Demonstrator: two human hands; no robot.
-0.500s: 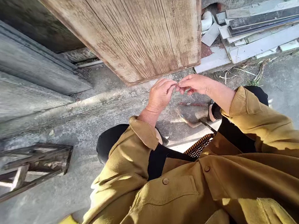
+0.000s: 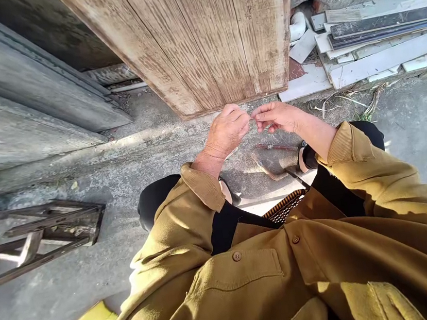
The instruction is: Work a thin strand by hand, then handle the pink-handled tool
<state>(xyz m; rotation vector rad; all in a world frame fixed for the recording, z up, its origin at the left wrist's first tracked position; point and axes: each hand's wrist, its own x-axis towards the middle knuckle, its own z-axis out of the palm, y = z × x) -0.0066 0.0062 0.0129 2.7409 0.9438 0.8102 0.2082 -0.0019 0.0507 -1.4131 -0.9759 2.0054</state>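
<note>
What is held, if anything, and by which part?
It cannot be told: the left hand and right hand nearly meet; anything pinched is too small to see.

Honestly, nothing readable in your view, no lettering, labels, brands, numbers or signs that you or I could make out.

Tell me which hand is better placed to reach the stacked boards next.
Probably the right hand: it is nearer the stacked boards, while the left hand is farther across.
</note>
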